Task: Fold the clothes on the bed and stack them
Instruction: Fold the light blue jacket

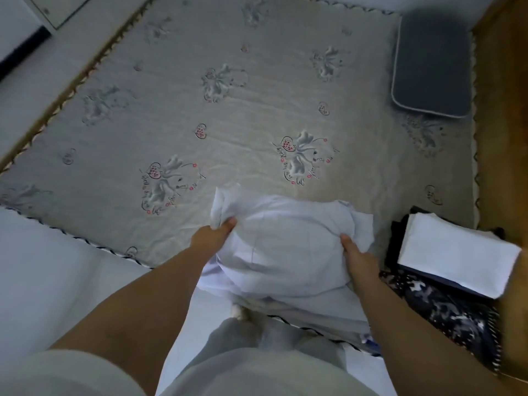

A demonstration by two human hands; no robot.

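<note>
Surroundings: a bed [257, 115] with a pale printed sheet fills most of the view. A grey pillow [433, 64] lies at the bed's far right corner, well apart from the shirt. A stack [457, 252] of folded clothes, white piece on top and dark ones under it, sits at the bed's near right corner. A dark patterned cloth [445, 307] lies just below the stack, at the bed's near edge. A wooden frame [503, 124] runs along the bed's right side.
In the way: nothing lies between the shirt and the stack; only a narrow strip of sheet parts them.
Shirt: a white shirt [285, 241], bunched and creased, lies at the bed's near edge, left of the stack, its lower part hanging over the edge.
Left hand: the left hand [214, 235] grips the shirt's left side, thumb on top, cloth gathered in the fingers.
Right hand: the right hand [357, 258] grips the shirt's right side, thumb on top of the fabric.
Edges and room: the scalloped trim of the bed's near edge runs just under the shirt. Beyond the shirt, the middle and left of the bed are bare sheet as far as the pillow.
</note>
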